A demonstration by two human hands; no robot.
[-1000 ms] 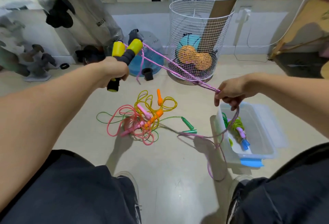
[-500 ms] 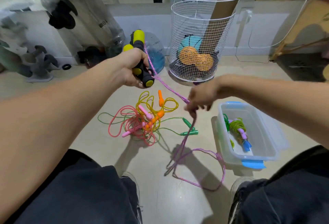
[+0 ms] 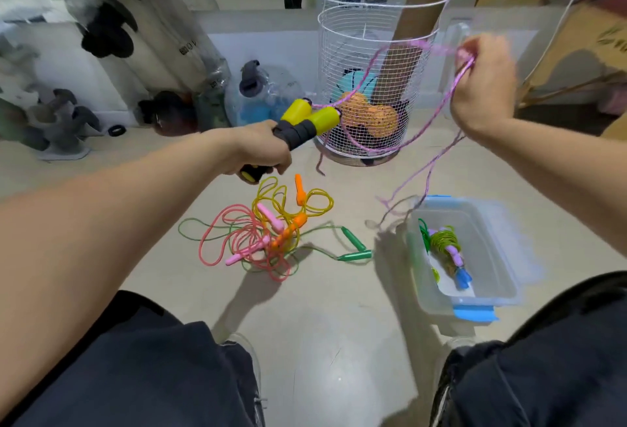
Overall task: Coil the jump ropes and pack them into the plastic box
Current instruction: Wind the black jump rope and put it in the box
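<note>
My left hand [image 3: 259, 150] grips the two black-and-yellow handles [image 3: 307, 123] of a purple jump rope [image 3: 431, 128], held side by side and pointing right. My right hand [image 3: 481, 87] is raised high at the right, shut on that purple cord, which hangs in loops down toward the box. The clear plastic box [image 3: 488, 223] with blue clips sits on the floor at the right and holds a coiled green rope [image 3: 442, 240] with a purple and blue handle. A tangled pile of pink, yellow and green ropes [image 3: 268, 233] lies on the floor between my arms.
A white wire basket [image 3: 369, 63] holding balls stands behind the ropes, with a cardboard tube in it. Clear water jugs [image 3: 268, 94], bagged items and grey dumbbells line the wall at the left. My knees and shoes fill the bottom of the view.
My right hand has risen up and to the right, pulling the purple cord off the floor. My left hand has dropped lower and turned the handles to point right.
</note>
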